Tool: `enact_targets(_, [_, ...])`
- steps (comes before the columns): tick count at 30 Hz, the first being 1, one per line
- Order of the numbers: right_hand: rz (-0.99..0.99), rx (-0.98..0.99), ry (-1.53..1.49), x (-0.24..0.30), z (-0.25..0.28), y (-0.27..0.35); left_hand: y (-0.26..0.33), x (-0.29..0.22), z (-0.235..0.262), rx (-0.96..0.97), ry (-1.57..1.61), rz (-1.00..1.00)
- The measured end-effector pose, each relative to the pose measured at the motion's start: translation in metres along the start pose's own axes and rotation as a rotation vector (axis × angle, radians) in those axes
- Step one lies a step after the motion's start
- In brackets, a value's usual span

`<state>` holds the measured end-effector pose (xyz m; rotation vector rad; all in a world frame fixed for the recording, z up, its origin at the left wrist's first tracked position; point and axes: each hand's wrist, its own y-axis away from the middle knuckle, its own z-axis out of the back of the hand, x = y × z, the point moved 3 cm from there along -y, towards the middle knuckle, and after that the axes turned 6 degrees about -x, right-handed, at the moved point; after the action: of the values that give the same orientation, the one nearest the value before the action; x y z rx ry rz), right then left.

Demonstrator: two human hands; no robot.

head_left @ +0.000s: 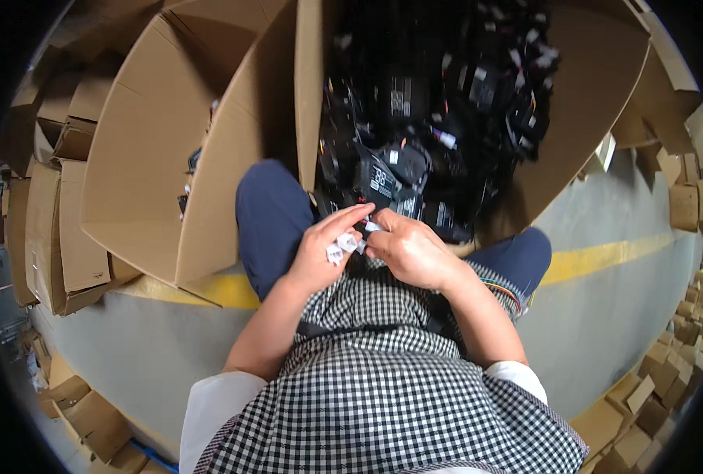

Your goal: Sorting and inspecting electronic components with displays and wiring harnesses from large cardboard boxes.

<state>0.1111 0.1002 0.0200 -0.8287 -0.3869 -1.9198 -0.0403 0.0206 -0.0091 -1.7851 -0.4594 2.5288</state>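
My left hand (321, 251) is closed round several small white plastic connectors (343, 246), which show between its fingers and palm. Close beside it, my right hand (413, 250) pinches a small white piece (374, 227) that looks like another connector. The two hands nearly meet above my lap. Just beyond the fingertips lies a black device (383, 180) with a white-printed label and a rounded housing. Any wires between it and the pieces in my hands are mostly hidden by the fingers.
A large open cardboard box (584, 103) ahead holds many black devices (446, 87) with cables. Another open box (150, 150) stands at the left with a few wired parts. Coloured wires (503, 289) lie by my right thigh. Smaller cartons (675, 347) are piled at the right.
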Motion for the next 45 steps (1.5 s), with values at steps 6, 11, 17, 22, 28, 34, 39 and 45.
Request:
enact_targets(6, [-0.069, -0.059, -0.647, -0.016, -0.021, 0.031, 0.010, 0.012, -0.001, 0.242, 0.110, 0.139])
enact_targets(11, [-0.622, -0.064, -0.858, -0.020, 0.001, 0.052, 0.014, 0.012, -0.001, 0.112, 0.057, 0.125])
enact_targets(17, [-0.200, -0.343, 0.094, -0.005, 0.000, 0.039, 0.014, 0.010, -0.006, 0.085, 0.061, 0.194])
enact_targets(22, [-0.031, -0.237, 0.321, -0.005, -0.011, 0.037, 0.022, 0.019, -0.004, 0.189, 0.059, 0.244])
enact_targets(28, [0.009, -0.127, 0.132, -0.020, -0.025, 0.026, 0.022, 0.022, -0.003, 0.111, 0.049, 0.276])
enact_targets(34, [-0.254, -0.584, 0.038, -0.097, -0.014, 0.005, 0.024, 0.010, 0.000, 0.132, 0.105, 0.331])
enact_targets(39, [-0.887, -0.534, -0.720, -0.184, -0.017, -0.052, 0.029, 0.015, -0.003, 0.107, 0.004, 0.262])
enact_targets(45, [-0.864, -0.805, -0.911, -0.211, -0.035, -0.074, 0.032, 0.021, -0.009, 0.039, 0.168, 0.208])
